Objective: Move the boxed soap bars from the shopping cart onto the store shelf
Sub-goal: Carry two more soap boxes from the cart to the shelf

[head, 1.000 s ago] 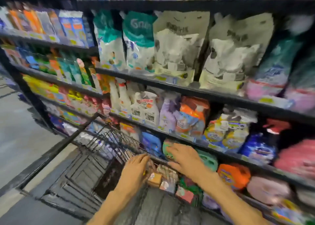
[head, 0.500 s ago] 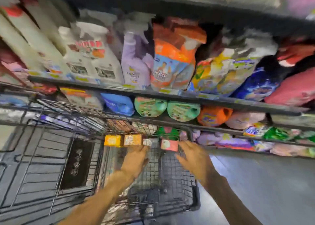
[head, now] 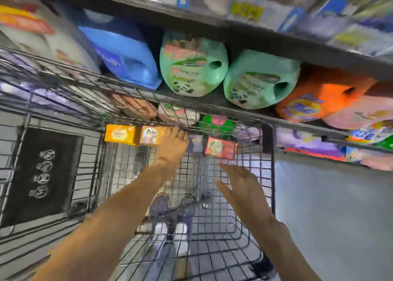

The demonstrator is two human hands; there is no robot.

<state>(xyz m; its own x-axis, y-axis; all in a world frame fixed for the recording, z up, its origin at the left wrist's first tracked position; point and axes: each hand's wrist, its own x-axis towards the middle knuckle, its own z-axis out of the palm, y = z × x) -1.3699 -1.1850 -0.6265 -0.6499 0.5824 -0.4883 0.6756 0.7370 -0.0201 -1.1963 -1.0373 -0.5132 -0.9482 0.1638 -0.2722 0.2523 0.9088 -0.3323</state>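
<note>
Printing on every package is too blurred to read — no brand name can be made out. Four boxed soap bars stand in a row against the far wall of the black wire shopping cart (head: 238, 206): a yellow-orange cardboard soap box (head: 120, 134) at the left end, an orange soap box with a pictured figure (head: 151, 135) touching it on the right, a small dark purple soap box (head: 195, 143) partly hidden, and a red-pink soap box with a round portrait (head: 221, 148) at the right end.

The left hand (head: 173, 145) reaches forward on an outstretched arm, its fingers lying over the gap between the orange box and the purple one; whether they grip either box cannot be told, since the fingertips are hidden. The right hand (head: 239, 181) hovers just below the red-pink box, apart from it, fingers straight and loosely spread, holding nothing.

Past the cart's rim runs the dark metal store shelf (head: 297, 122), carrying a blue plastic detergent jug (head: 123, 55), two mint-green jugs (head: 192, 65) side by side and an orange jug (head: 319, 95). Through the cart floor show the person's white-toed shoes (head: 170, 230).
</note>
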